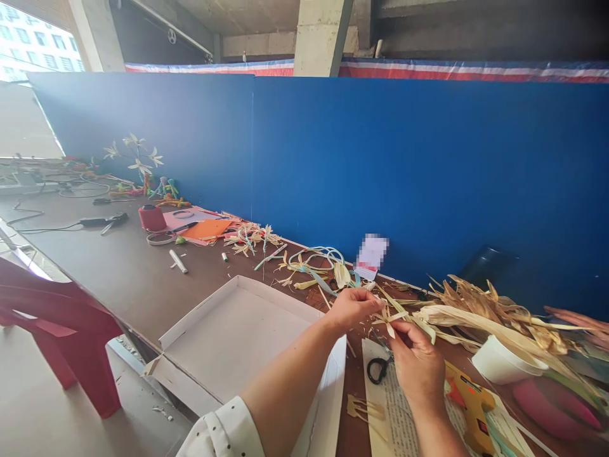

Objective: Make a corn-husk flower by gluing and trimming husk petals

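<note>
Between my two hands is a small pale flower [389,319] with narrow petals, which looks made of dried husk. My left hand [354,309] pinches it from the upper left with thumb and fingertips. From below right, my right hand [419,358] grips it, thumb and index finger closed on a petal. Just under the hands, scissors [377,370] with black handles lie on a printed sheet [399,406]. A yellow glue gun [471,409] rests to the right of my right wrist. Left of it, pale cut husk pieces [366,412] lie near the sheet.
A shallow white box lid [238,330] lies left of my hands. Dried corn husks [495,311] and a white cup [507,358] stand at right, near another person's hand [580,324]. Husk flowers [252,238] and a red spool [152,218] sit further left, before a blue partition [428,158].
</note>
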Action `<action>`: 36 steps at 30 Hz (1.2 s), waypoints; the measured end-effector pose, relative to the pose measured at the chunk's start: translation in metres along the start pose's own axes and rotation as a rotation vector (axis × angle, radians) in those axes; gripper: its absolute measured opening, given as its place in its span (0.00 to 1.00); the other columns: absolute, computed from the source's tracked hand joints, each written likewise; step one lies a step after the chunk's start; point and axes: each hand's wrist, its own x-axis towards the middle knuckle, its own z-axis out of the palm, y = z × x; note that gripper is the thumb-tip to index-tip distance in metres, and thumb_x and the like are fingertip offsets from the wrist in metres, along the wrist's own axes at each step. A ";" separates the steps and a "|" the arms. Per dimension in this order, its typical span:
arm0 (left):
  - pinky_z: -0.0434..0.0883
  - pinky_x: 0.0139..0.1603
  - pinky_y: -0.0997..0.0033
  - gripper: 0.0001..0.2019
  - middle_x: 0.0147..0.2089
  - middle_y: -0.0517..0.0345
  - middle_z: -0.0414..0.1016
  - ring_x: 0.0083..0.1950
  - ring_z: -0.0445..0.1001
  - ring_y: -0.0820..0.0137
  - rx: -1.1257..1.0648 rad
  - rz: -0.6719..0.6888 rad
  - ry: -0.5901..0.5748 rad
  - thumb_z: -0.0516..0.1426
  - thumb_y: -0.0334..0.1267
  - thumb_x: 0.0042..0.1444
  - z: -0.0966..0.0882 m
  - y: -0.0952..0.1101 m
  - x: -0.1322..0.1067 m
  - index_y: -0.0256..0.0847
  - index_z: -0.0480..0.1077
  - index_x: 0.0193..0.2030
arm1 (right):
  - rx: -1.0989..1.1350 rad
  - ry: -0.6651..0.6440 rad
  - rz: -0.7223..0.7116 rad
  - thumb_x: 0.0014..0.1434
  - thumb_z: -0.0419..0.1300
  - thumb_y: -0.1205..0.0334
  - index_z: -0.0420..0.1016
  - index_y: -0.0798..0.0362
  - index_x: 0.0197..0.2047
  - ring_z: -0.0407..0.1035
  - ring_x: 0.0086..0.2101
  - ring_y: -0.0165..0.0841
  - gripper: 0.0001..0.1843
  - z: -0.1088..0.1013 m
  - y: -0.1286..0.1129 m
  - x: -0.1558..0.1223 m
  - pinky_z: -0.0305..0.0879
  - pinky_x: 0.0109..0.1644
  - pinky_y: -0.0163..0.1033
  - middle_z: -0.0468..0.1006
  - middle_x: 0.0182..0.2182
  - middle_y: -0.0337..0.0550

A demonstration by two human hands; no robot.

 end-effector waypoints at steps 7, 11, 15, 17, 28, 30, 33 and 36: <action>0.56 0.26 0.78 0.24 0.29 0.57 0.71 0.24 0.59 0.80 0.018 0.032 0.026 0.60 0.55 0.47 -0.001 -0.008 0.006 0.33 0.75 0.40 | 0.214 0.095 0.228 0.44 0.67 0.42 0.79 0.54 0.40 0.72 0.30 0.37 0.26 0.003 0.011 0.012 0.66 0.34 0.38 0.80 0.31 0.43; 0.62 0.31 0.76 0.24 0.32 0.55 0.74 0.28 0.66 0.77 0.034 0.004 -0.148 0.67 0.48 0.40 0.003 -0.010 0.002 0.34 0.76 0.42 | 0.388 0.095 0.242 0.43 0.68 0.43 0.78 0.55 0.41 0.73 0.30 0.36 0.28 0.004 0.013 0.017 0.66 0.31 0.37 0.80 0.34 0.46; 0.67 0.36 0.72 0.26 0.35 0.53 0.76 0.31 0.70 0.74 -0.042 -0.011 -0.210 0.69 0.48 0.36 0.007 -0.009 -0.001 0.34 0.76 0.41 | 0.403 0.066 0.276 0.42 0.69 0.45 0.79 0.55 0.41 0.73 0.34 0.38 0.26 0.004 0.010 0.016 0.68 0.33 0.38 0.80 0.37 0.47; 0.68 0.38 0.70 0.27 0.34 0.53 0.76 0.31 0.70 0.74 -0.098 -0.035 -0.209 0.70 0.48 0.33 0.009 -0.009 0.000 0.33 0.76 0.40 | 0.404 0.050 0.323 0.43 0.69 0.46 0.79 0.54 0.41 0.74 0.35 0.38 0.25 0.003 0.009 0.014 0.68 0.34 0.38 0.81 0.37 0.47; 0.72 0.40 0.67 0.28 0.25 0.58 0.75 0.29 0.73 0.73 -0.183 -0.098 -0.112 0.71 0.50 0.26 0.012 -0.014 0.006 0.32 0.75 0.34 | 0.429 0.018 0.404 0.42 0.69 0.49 0.79 0.50 0.46 0.70 0.27 0.32 0.27 -0.004 0.004 0.013 0.70 0.32 0.37 0.80 0.36 0.41; 0.72 0.38 0.68 0.27 0.25 0.58 0.75 0.28 0.73 0.74 -0.180 -0.093 -0.108 0.71 0.50 0.27 0.012 -0.013 0.005 0.32 0.75 0.33 | 0.400 -0.018 0.402 0.43 0.68 0.48 0.76 0.49 0.49 0.72 0.28 0.34 0.29 -0.010 0.006 0.015 0.70 0.31 0.38 0.80 0.35 0.41; 0.72 0.36 0.70 0.23 0.24 0.58 0.75 0.27 0.74 0.74 -0.191 -0.086 -0.096 0.71 0.46 0.31 0.013 -0.012 0.005 0.33 0.74 0.32 | 0.194 -0.086 0.374 0.46 0.64 0.48 0.74 0.50 0.47 0.74 0.28 0.39 0.26 -0.026 0.020 0.019 0.69 0.27 0.40 0.79 0.30 0.43; 0.73 0.34 0.71 0.17 0.23 0.59 0.74 0.26 0.73 0.75 -0.198 -0.090 -0.077 0.70 0.41 0.36 0.013 -0.011 0.005 0.33 0.73 0.30 | -0.253 -0.178 0.212 0.46 0.59 0.52 0.75 0.47 0.29 0.71 0.21 0.39 0.10 -0.044 0.036 0.019 0.61 0.21 0.39 0.78 0.23 0.44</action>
